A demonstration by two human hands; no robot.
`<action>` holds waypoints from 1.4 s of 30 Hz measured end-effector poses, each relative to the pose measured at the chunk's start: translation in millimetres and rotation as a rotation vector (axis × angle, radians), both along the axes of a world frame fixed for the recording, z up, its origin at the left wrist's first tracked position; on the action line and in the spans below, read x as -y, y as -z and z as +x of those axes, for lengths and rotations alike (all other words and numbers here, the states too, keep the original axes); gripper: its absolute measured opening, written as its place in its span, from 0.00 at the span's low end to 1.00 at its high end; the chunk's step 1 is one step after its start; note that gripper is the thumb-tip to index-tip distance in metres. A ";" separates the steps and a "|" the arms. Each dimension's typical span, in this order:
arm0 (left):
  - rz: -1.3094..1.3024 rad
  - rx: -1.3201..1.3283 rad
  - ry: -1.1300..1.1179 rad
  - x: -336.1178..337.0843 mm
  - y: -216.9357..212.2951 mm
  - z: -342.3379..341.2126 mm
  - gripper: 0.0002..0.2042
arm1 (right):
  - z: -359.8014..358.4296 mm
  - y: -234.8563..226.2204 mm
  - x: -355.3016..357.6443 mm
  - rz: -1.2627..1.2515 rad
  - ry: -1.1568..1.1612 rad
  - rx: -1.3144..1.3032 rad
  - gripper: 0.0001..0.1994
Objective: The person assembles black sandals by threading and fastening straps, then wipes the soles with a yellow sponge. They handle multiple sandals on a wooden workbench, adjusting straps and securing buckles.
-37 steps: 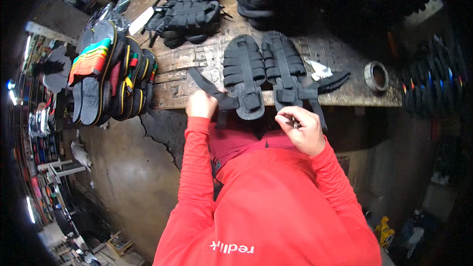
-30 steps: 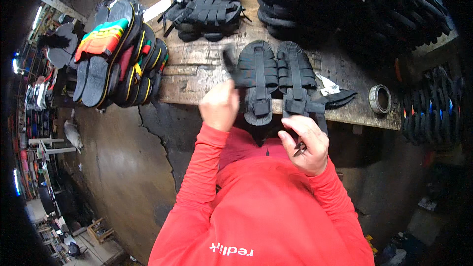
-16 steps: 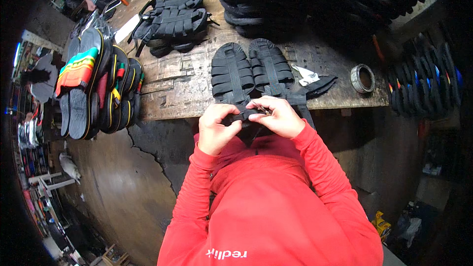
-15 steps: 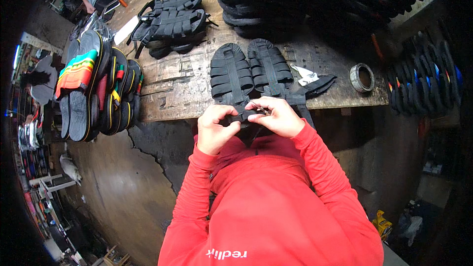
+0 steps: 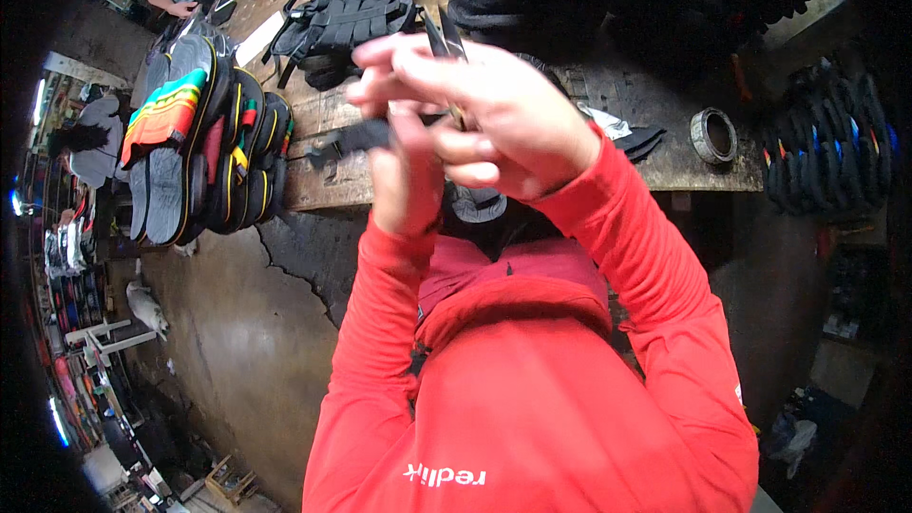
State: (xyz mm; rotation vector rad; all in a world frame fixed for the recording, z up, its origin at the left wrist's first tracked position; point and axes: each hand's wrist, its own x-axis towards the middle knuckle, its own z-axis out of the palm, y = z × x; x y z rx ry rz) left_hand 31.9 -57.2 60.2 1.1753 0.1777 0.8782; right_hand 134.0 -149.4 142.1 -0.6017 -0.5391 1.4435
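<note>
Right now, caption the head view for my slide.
Both hands raised close, gripping a black strap above a wooden bench of sandals.

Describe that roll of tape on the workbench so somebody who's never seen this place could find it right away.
Start at the long wooden workbench and follow its near edge to the person's right. Past the black scraps, close to the bench's end, lies the roll of tape. It is a small pale ring with an open middle, the only round thing among the flat black sandals and stacked dark soles.
</note>
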 end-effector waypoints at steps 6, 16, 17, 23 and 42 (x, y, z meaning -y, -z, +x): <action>-0.189 0.123 -0.446 -71.2 -7.3 -52.9 0.20 | 10.8 8.3 31.6 0.041 0.471 0.335 0.20; 1.338 -0.778 -0.424 -108.6 61.9 -61.3 0.07 | -28.0 220.1 18.3 -0.501 0.744 1.030 0.13; 1.450 -0.822 -0.301 -97.1 71.2 -56.1 0.08 | -29.0 221.6 15.4 -0.564 0.695 1.003 0.13; 1.188 -0.728 0.007 -50.1 117.7 -37.3 0.10 | -18.0 192.3 19.7 -0.636 0.419 0.151 0.08; 1.400 -0.455 -0.120 -40.0 95.1 -31.6 0.12 | 1.7 210.9 32.8 -0.418 0.624 0.373 0.10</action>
